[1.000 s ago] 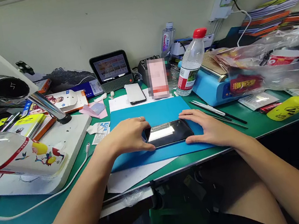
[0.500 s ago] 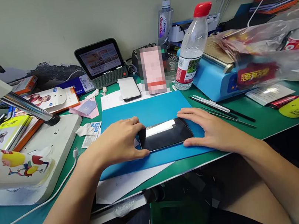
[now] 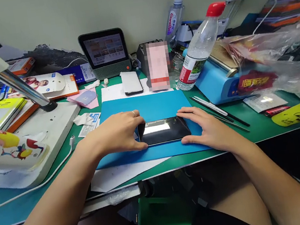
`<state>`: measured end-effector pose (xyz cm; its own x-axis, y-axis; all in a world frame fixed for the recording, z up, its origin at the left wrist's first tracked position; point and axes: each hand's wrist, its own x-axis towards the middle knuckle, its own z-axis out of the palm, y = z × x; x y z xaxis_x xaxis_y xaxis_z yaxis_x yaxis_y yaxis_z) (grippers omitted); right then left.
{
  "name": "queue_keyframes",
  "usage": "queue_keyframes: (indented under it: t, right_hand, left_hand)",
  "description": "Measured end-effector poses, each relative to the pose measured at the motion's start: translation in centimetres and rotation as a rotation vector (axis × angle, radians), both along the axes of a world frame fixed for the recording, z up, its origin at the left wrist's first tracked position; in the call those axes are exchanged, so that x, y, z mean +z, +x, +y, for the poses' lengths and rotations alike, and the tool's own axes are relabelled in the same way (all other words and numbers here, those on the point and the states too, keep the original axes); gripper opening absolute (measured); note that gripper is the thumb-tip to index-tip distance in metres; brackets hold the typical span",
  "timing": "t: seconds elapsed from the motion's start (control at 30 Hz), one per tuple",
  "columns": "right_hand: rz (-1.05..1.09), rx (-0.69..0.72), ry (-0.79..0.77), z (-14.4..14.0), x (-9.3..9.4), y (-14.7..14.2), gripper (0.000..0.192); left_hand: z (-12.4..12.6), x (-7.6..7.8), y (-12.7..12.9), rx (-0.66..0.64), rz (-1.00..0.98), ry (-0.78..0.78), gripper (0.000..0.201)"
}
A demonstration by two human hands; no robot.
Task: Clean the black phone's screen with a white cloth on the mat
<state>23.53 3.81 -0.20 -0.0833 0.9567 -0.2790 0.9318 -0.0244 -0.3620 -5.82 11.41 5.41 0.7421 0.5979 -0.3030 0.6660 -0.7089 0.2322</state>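
Observation:
A smartphone with a dark glossy face lies sideways on a blue mat, a bright reflection across its upper part. My left hand grips its left end, thumb at the near edge and fingers at the far edge; a ring sits on one finger. At the right end, my right hand holds the phone the same way, thumb near and fingers far. Both palms stay off the glass, and the phone's two ends are partly covered by the fingers.
Tweezers and pen-like tools lie right of the mat. Beyond stand a red-capped bottle, a blue machine, a tablet-like display and a white phone-shaped item. A lamp stand base and a white cable are at left.
The camera view has shifted and tilted slightly, so the desk sits differently in the picture. Both hands keep their hold on the smartphone's ends, and it stays on the mat.

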Motion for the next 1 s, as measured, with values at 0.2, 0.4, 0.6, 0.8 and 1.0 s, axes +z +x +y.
queue_keyframes:
  t: [0.2,0.4,0.6,0.8,1.0]
  right_hand:
    - [-0.03,-0.026,0.021,0.17,0.11,-0.26,0.093]
    - [-0.036,-0.027,0.033,0.12,0.02,-0.44,0.095]
    - [-0.047,0.027,0.074,0.02,-0.2,-0.37,0.103]
    - [-0.008,0.039,0.065,-0.19,0.1,-0.63,0.108]
    - [-0.009,0.065,0.106,-0.31,-0.23,-0.33,0.112]
  left_hand:
    - [0.66,-0.4,-0.62,-0.033,-0.071,0.018,0.054]
    - [0.93,-0.83,-0.88,-0.051,-0.093,0.021,0.053]
    - [0.82,-0.91,-0.91,-0.029,-0.099,0.011,0.054]
    - [0.84,-0.69,-0.84,-0.015,-0.098,-0.037,0.061]
    - [0.53,-0.33,-0.9,0.0,-0.092,-0.045,0.066]
